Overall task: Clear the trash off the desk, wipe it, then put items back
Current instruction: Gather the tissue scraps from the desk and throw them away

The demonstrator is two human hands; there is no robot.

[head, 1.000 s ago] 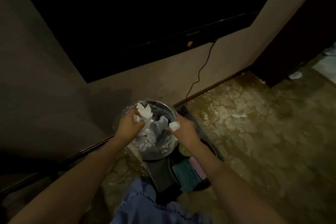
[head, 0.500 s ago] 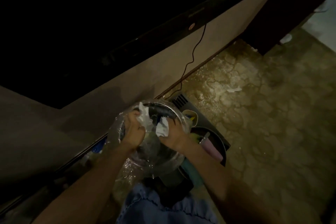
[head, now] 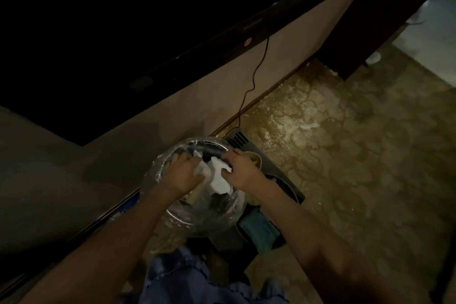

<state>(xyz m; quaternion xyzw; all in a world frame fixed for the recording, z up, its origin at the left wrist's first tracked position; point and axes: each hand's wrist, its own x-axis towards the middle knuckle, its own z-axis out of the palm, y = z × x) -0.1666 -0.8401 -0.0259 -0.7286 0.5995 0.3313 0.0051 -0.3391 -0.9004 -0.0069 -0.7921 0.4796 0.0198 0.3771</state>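
While both hands' fingers (head: 187, 160) clamp crumpled tissue (head: 218, 176), it sits between them.

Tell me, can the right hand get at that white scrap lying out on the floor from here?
Probably not as things stand. The right hand is down in the bin on crumpled paper, and the scrap lies well beyond it across open floor; nothing blocks the way.
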